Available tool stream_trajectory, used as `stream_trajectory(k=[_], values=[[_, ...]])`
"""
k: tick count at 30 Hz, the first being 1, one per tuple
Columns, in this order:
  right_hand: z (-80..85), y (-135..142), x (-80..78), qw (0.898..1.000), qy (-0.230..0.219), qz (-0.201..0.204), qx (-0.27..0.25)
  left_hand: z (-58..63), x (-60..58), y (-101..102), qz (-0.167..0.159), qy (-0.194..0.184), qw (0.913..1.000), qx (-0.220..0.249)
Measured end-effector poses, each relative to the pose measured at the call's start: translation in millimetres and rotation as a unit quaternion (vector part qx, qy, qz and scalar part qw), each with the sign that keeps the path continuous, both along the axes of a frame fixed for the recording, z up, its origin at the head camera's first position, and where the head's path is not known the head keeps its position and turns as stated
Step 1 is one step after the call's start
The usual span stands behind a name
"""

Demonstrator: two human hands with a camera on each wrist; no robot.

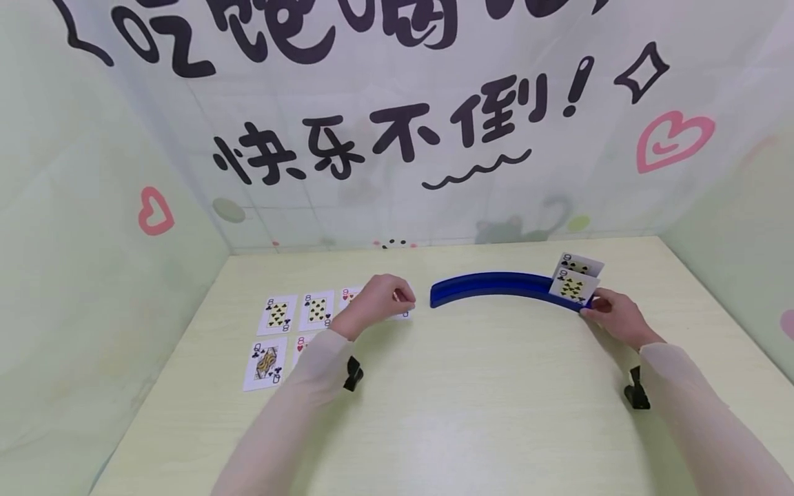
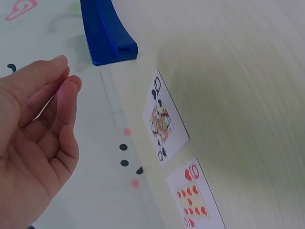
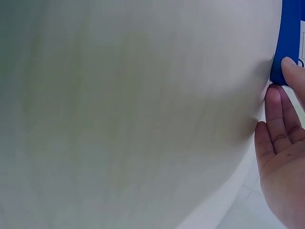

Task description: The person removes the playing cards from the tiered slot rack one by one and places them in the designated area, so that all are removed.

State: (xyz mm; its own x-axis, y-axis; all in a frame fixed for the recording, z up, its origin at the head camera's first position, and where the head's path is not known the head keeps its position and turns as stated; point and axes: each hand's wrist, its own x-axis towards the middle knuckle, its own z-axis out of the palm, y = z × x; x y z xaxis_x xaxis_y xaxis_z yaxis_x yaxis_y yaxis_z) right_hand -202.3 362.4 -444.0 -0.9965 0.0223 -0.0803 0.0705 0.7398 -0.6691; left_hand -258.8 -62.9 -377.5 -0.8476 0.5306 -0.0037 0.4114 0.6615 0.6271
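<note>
Looks partway through standing cards in rack [image 1: 490,284], probably between placements, about to fetch another. Placed near back edge of desk [image 1: 471,413], right of centre; carries front nine [image 1: 573,286] and rear nine [image 1: 586,265], both standing at right end. Next, likely calls for pinching back-row queen [image 2: 164,121] or red nine [image 2: 191,199] by an edge, lifting clear of desk, then slotting into rack; can't tell which.

Also laid flat toward left edge: outer black eight [image 1: 276,315] and inner black eight [image 1: 317,310] in back row, front-row queen [image 1: 265,362] and red eight [image 1: 302,344] nearer front, latter mostly hidden behind left sleeve [image 1: 313,368].

With left hand [image 1: 375,301]: hovers over right end of back row, wrist bent, fingertips toward rack, loosely curled with thumb and finger almost meeting, gripping nothing visible. With right hand [image 1: 620,320]: grips rack's right end, thumb on near wall, other fingers about the end, forearm slanting in from right side of desk.
</note>
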Motion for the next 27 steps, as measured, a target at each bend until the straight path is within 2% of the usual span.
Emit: stream_trajectory(k=[8,14,27], values=[[1.2,-3,0.1,1.000,0.002,-0.003,0.003,-6.6,-6.3,40,-0.031,-0.012,0.9991,0.025],[2.3,-4,-0.3,1.000,-0.006,-0.004,0.000,-4.1,-10.3,75,-0.045,-0.029,0.9980,0.032],[2.8,-1,-1.5,1.000,-0.012,-0.006,-0.002,15.1,-10.2,147,-0.085,0.027,0.9959,-0.016]])
